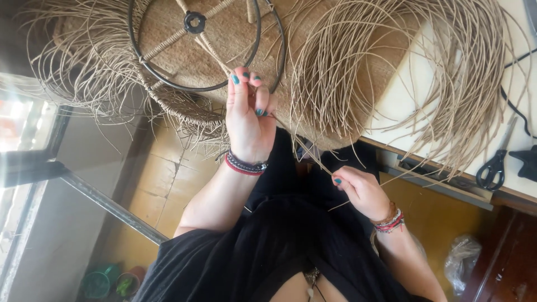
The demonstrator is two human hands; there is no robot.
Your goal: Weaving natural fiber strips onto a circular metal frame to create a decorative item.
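Left hand [249, 114] fingers closed, pressing cane strands [391, 72] against the metal ring frame [196, 45]. Right hand [361, 190], below the frame, pinches one strand. Scissors [495, 168] lie right.

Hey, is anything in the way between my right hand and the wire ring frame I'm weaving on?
Nothing solid. The right hand pinches one strand that runs up toward the wire ring frame. Only the loose cords hang beside that gap. The left hand grips the frame's rim.
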